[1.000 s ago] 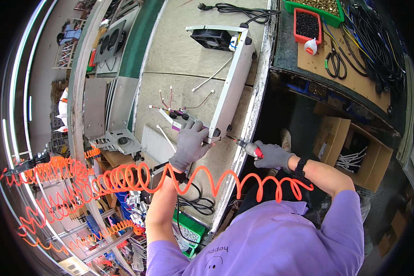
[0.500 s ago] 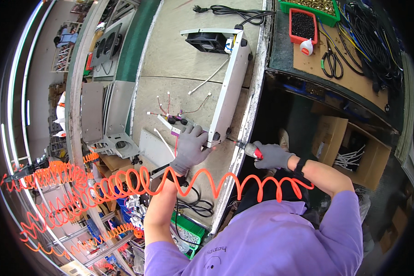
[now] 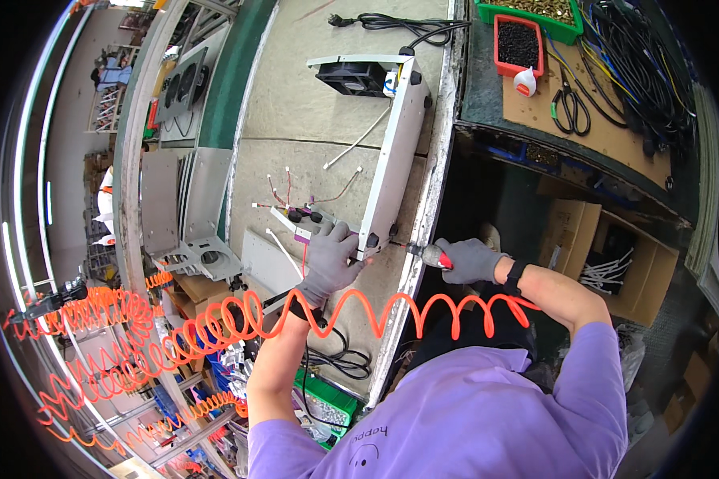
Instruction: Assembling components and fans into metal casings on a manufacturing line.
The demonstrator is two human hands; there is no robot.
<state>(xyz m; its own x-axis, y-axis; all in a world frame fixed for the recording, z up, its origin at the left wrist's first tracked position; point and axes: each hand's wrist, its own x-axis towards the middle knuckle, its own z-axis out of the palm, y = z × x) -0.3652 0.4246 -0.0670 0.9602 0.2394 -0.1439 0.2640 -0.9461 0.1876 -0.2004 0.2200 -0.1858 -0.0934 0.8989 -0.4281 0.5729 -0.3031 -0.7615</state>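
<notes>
A long white metal casing [image 3: 393, 164] lies across the bench, with black round feet along its right side and a black fan [image 3: 350, 79] at its far end. My left hand [image 3: 328, 262], in a grey glove, grips the casing's near end, thumb against the edge. Beside those fingers is a purple-marked bracket [image 3: 302, 230] with black switches and thin wires. My gloved right hand [image 3: 470, 262] is closed round a power screwdriver [image 3: 428, 254] with a red part. Its thin bit points left at the casing's near black foot; whether it touches I cannot tell.
A coiled orange air hose [image 3: 351, 299] stretches across both forearms. Red [image 3: 518, 44] and green [image 3: 563, 32] bins of small parts, scissors [image 3: 571, 110] and black cables [image 3: 639, 88] sit on the right-hand table. Below it stands a cardboard box [image 3: 647, 279] holding white strips.
The view has shifted slightly. My right hand and the screwdriver have risen a little in the picture, while my left hand keeps its hold on the casing.
</notes>
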